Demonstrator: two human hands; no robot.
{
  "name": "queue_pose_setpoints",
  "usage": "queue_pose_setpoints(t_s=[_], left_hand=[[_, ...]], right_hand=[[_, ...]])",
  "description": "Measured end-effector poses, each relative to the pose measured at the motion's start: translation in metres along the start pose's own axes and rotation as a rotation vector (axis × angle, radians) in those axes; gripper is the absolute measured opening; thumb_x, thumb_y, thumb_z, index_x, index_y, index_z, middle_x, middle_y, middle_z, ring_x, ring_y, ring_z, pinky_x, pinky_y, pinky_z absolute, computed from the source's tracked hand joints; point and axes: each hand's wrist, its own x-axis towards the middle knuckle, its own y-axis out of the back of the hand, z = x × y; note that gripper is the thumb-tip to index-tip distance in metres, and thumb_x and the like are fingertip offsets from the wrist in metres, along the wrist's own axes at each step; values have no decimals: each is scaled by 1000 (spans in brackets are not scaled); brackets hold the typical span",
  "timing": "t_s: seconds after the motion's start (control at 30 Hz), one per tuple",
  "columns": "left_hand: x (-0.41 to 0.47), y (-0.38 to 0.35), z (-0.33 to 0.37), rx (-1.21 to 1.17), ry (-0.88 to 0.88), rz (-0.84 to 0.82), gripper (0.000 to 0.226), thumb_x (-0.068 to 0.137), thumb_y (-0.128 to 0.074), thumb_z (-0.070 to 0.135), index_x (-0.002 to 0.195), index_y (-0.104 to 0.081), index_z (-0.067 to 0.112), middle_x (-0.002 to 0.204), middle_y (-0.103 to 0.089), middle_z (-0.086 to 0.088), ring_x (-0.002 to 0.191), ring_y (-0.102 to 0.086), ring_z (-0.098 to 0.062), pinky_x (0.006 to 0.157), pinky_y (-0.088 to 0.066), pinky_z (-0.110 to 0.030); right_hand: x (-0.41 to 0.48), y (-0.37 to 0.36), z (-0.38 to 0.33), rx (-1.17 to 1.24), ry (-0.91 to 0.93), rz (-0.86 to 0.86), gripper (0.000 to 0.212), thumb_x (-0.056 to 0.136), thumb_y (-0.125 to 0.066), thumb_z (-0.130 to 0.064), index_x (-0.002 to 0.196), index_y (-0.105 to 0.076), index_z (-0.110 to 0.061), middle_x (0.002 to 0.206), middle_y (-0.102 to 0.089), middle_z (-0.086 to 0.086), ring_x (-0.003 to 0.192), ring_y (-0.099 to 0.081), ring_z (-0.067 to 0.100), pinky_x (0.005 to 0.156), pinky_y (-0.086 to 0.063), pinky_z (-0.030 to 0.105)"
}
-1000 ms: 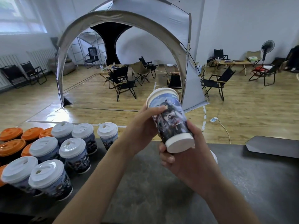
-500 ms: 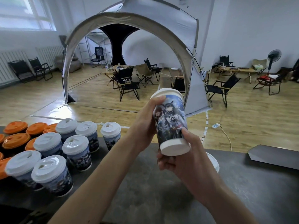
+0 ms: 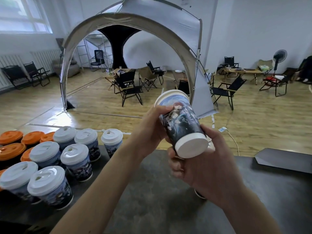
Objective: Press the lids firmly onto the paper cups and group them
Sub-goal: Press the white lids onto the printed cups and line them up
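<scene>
Since the printed paper cup (image 3: 181,122) is held tilted at mid-frame above the dark table (image 3: 152,200), base toward the camera, it looks light and probably empty; its thin wall would likely dent under a hard squeeze, so the stiffer rim and base ring are the places to take it; the left hand (image 3: 150,127) grips the upper wall near the rim; the right hand (image 3: 202,168) curls round the base; white-lidded cups (image 3: 76,157) stand grouped at lower left, well apart.
</scene>
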Motion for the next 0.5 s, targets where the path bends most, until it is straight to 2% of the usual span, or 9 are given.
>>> queue_pose_setpoints(t_s=[0.07,0.13,0.23,0.3,0.4,0.47,0.5], left_hand=[[1,5,3,90,-60,59,73,77,-74,36,140,-52,6,131,-63,-28,110,-66,-43,85,-54,-48],[1,8,6,110,-69,57,70,79,-76,35,140,-52,12,135,-61,-27,118,-64,-43,92,-53,-53],[2,7,9,38,-37,-20,76,86,-68,36,148,-41,3,144,-51,-32,131,-53,-46,105,-43,-58],[2,7,10,23,-53,-22,77,86,-67,34,149,-39,1,144,-49,-35,130,-53,-50,104,-41,-60],[0,7,12,65,-77,3,61,86,-69,27,141,-49,8,134,-60,-28,112,-62,-43,93,-48,-55],[-2,5,15,86,-62,4,52,92,-63,32,138,-53,10,131,-63,-26,111,-64,-41,99,-48,-57],[-2,4,15,87,-42,-6,56,95,-60,38,141,-51,7,134,-61,-28,114,-63,-41,105,-45,-60]], right_hand=[[2,2,-5,-132,10,59,71,80,-69,-63,122,-61,-6,84,-63,19,62,-57,21,53,-49,28],[4,5,-8,-108,18,31,78,72,-80,-60,126,-58,-9,85,-63,17,62,-56,19,53,-48,26],[4,1,-3,115,-38,-159,69,88,-64,-59,130,-45,-7,86,-62,14,64,-55,17,56,-48,27],[2,3,0,149,-44,-193,72,86,-69,-57,131,-45,-5,90,-63,16,69,-58,20,60,-49,29],[2,5,0,-36,17,-77,70,77,-78,-58,119,-65,-4,92,-65,23,69,-61,25,58,-51,31],[3,1,-1,-120,43,4,61,81,-69,-58,110,-68,-4,86,-65,24,61,-60,24,52,-50,30],[3,-3,-1,-138,45,22,59,83,-62,-56,110,-67,-4,84,-65,24,57,-59,24,50,-49,29]])
